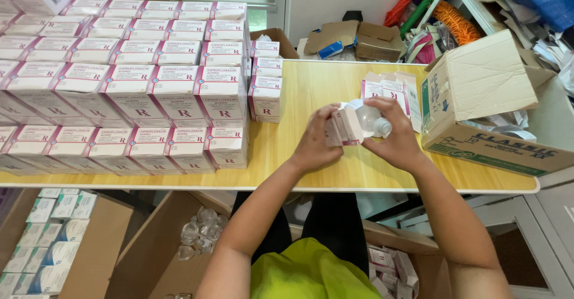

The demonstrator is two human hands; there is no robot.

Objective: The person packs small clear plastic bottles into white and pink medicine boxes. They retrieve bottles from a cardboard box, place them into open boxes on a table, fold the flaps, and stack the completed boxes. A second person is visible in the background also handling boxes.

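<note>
A clear plastic bottle with a rounded body (369, 120) sits in my right hand (396, 139), my fingers clamped round its sides, neck end pointing toward the small white-and-pink cardboard carton (342, 127) that my left hand (313, 145) pinches by its edges. Bottle and carton meet just above the long pale-yellow wooden table (311, 90), in front of my chest; the bottle looks only partly at the carton's mouth (how deep, I cannot tell).

Just beyond the carton lies a short pile of flat, unfolded white-and-pink cartons (388, 87). To the right of the carton stands a big open brown corrugated box (478, 105). To its left, a broad block of finished white-and-pink boxes (128, 84) covers most of the table in stacked rows, so by my judgement much of the packing is done. Below the table edge, left of my lap, an open brown box holds loose clear bottles (199, 234), which I take as work left, with this one unfinished too. Further left is a carton of small blue-and-white packs (45, 245).
</note>
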